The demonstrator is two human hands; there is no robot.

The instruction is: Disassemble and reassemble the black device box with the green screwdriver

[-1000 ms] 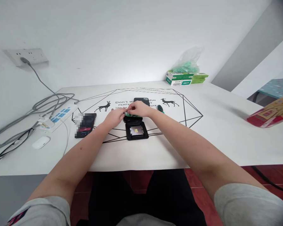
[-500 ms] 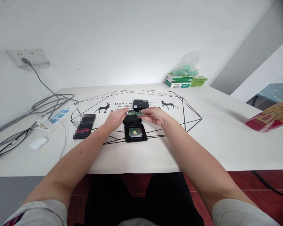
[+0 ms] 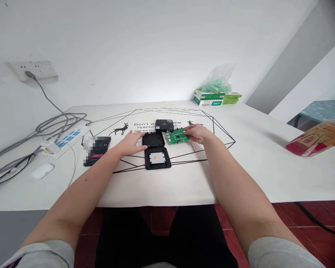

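My right hand [image 3: 196, 133] pinches a green circuit board [image 3: 178, 136] by its right edge, its chip side facing up and tilted toward me. My left hand [image 3: 132, 143] is at the left edge of a black plastic cover [image 3: 153, 140], thumb and fingers apart. Whether the fingertips press on the cover is hard to tell. Just below that cover lies a black square shell [image 3: 168, 160] with a silver metal plate [image 3: 157, 158] bearing a small pale pad. Behind the board sits a closed black box [image 3: 164, 125] with a label.
On the left are a phone [image 3: 98, 150], a white power strip [image 3: 69, 139] with grey cables, a white earbud case [image 3: 42, 171] and glasses [image 3: 9, 172]. Green-and-white boxes [image 3: 210, 96] stand at the back; a colourful bag [image 3: 314, 139] lies right.
The board has moved right, out of my left hand and into my right hand alone, and turned its face toward me. My left hand has come down to the black cover.
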